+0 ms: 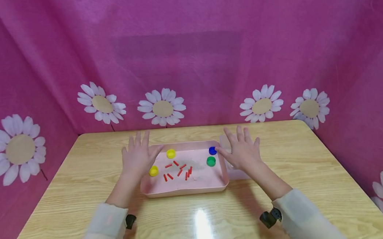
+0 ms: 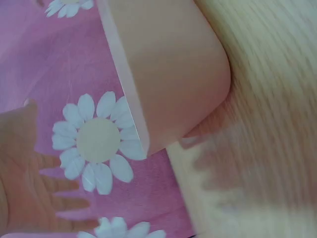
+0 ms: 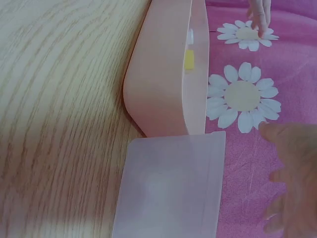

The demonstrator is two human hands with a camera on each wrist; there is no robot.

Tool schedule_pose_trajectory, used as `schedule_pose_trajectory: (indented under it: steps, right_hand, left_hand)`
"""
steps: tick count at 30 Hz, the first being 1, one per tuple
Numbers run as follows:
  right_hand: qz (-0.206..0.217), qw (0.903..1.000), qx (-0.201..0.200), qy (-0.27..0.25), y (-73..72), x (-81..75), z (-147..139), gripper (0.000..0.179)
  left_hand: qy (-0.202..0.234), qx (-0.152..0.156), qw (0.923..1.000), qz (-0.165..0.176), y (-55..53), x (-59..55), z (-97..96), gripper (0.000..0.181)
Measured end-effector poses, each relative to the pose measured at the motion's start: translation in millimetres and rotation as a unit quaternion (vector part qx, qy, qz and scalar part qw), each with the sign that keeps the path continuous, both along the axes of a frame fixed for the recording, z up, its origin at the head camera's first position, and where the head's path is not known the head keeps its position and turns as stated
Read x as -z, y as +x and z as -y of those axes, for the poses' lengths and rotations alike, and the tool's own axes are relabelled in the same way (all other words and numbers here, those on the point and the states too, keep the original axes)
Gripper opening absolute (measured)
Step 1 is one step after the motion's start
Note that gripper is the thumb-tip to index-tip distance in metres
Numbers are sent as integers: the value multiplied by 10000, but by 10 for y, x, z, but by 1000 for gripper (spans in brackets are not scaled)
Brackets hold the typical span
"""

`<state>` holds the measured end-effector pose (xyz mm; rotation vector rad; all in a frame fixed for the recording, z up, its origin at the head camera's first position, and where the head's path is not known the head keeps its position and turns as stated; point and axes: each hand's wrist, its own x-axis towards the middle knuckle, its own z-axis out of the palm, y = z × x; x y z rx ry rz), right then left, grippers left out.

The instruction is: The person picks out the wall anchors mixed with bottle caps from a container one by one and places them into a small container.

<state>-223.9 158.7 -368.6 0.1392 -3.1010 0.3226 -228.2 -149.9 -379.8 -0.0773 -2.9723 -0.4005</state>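
Both hands hang over the table with fingers spread and nothing in them. In the head view my left hand (image 1: 136,159) is above the left end of a shallow pink tray (image 1: 189,192). Over the tray's right end is my right hand (image 1: 244,152), its thumb overlapping a blue cap (image 1: 212,150) in this view. A green cap (image 1: 211,161) lies just nearer. Two yellow caps, one at the back (image 1: 171,153) and another (image 1: 153,170) at the left, sit in the tray. Several short red sticks (image 1: 179,172) are scattered across its middle.
Under my right hand, a translucent flat plastic piece (image 3: 171,188) stands beside the tray's right end. The wooden table (image 1: 171,223) reaches back to a pink curtain (image 1: 182,69) with white flowers. Dark bands (image 1: 270,219) sit at both wrists.
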Motion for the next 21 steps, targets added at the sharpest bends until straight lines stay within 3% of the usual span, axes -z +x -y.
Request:
schedule_pose_trajectory:
  steps: [6,13,21]
  right_hand:
    - [-105,9996,-146,-195,-1,-4,-14,75]
    - [-546,9973,-350,-336,24,32,-28,72]
    - [-1297,9865,-758,-651,19,70,-14,59]
  left_hand:
    - [983,155,9950,96,26,14,122,76]
    - [1288,45,9916,60,60,80,277,74]
    - [1774,37,9841,-79,96,105,376,65]
